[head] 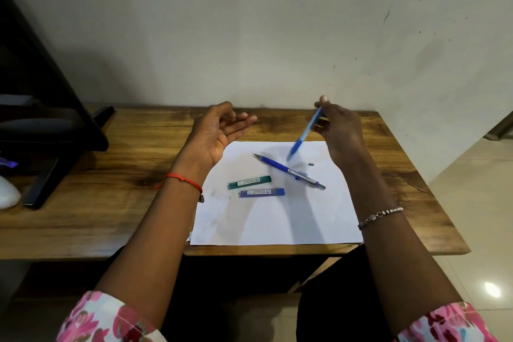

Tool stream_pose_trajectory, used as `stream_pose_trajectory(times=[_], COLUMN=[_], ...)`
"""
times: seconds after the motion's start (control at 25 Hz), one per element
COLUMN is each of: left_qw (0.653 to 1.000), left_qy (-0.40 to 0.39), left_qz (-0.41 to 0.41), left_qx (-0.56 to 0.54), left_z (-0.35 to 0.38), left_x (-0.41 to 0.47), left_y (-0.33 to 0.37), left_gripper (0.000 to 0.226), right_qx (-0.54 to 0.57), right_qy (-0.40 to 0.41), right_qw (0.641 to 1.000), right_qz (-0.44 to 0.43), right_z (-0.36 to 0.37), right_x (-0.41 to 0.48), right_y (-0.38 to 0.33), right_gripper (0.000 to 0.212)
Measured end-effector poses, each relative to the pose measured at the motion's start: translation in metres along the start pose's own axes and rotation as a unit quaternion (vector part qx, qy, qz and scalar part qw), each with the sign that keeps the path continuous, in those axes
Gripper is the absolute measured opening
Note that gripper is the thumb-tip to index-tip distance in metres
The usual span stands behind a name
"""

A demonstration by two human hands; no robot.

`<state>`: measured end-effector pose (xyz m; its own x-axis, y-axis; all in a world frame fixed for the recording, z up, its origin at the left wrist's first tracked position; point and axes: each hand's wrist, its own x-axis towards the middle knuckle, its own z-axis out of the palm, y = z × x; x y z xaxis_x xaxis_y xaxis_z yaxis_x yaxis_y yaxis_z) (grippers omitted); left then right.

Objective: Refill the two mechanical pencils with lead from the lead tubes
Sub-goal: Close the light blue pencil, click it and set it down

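Far left of frame: a black stand [50, 130] on the wooden table [111, 203], a white rounded object [8, 193] at the left edge.

Left of centre: left hand [219, 130] raised above the table, palm up, fingers loosely curled and apart, holding nothing. Red thread bracelet [184, 180] on that wrist.

Centre: white paper sheet [277, 219] lying on the table. On it, green lead tube [249, 182], lying flat, white label along its side. Just below it, blue lead tube [261, 192], also flat, similar label; the two nearly parallel, close but apart.

Right of centre on the sheet: dark blue mechanical pencil [288, 171], lying diagonally, metal tip toward upper left, silver clip end toward lower right. A small dark piece [311, 164] lies apart, right of it.

Right: right hand [338, 130] lifted above the sheet, fingertips closed on the upper end of a light blue mechanical pencil [305, 133], which hangs tilted, lower end down-left, motion-blurred. Beaded silver bracelet [380, 215] on the right wrist.
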<state>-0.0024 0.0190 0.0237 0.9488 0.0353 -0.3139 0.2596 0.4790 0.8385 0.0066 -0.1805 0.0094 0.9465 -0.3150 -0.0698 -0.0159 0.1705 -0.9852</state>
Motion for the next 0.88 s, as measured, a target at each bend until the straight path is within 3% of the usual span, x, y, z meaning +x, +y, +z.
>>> stream_pose_trajectory(times=[0.12, 0.2, 0.4, 0.52, 0.64, 0.76, 0.88], left_qw=[1.0, 0.999, 0.991, 0.979, 0.966, 0.964, 0.969], left_qy=[-0.015, -0.034, -0.093, -0.122, -0.148, -0.156, -0.181], left_qz=[-0.005, -0.001, 0.097, 0.16, 0.203, 0.199, 0.132], left_qx=[-0.013, -0.02, -0.012, 0.024, 0.059, 0.077, 0.101], left_z=[0.0, 0.002, 0.008, 0.007, 0.009, 0.009, 0.013], left_x=[-0.003, -0.004, -0.006, -0.007, -0.008, -0.01, -0.013], left_y=[0.0, 0.0, 0.001, 0.003, 0.002, -0.001, -0.007], left_gripper=[0.025, 0.026, 0.023, 0.023, 0.023, 0.021, 0.023], right_qx=[0.17, 0.179, 0.059, -0.056, -0.088, -0.098, -0.033], right_qy=[0.003, -0.041, -0.182, -0.203, -0.215, -0.236, -0.228], right_qw=[0.984, 0.982, 0.981, 0.972, 0.964, 0.957, 0.964], right_qz=[0.051, 0.044, -0.041, -0.105, -0.125, -0.136, -0.132], right_z=[-0.002, 0.0, 0.004, 0.006, 0.009, 0.014, 0.022], right_x=[-0.004, -0.007, -0.008, -0.011, -0.016, -0.02, -0.027], right_y=[-0.006, -0.008, -0.013, -0.009, -0.009, -0.008, -0.006], right_gripper=[0.022, 0.026, 0.029, 0.021, 0.018, 0.025, 0.023])
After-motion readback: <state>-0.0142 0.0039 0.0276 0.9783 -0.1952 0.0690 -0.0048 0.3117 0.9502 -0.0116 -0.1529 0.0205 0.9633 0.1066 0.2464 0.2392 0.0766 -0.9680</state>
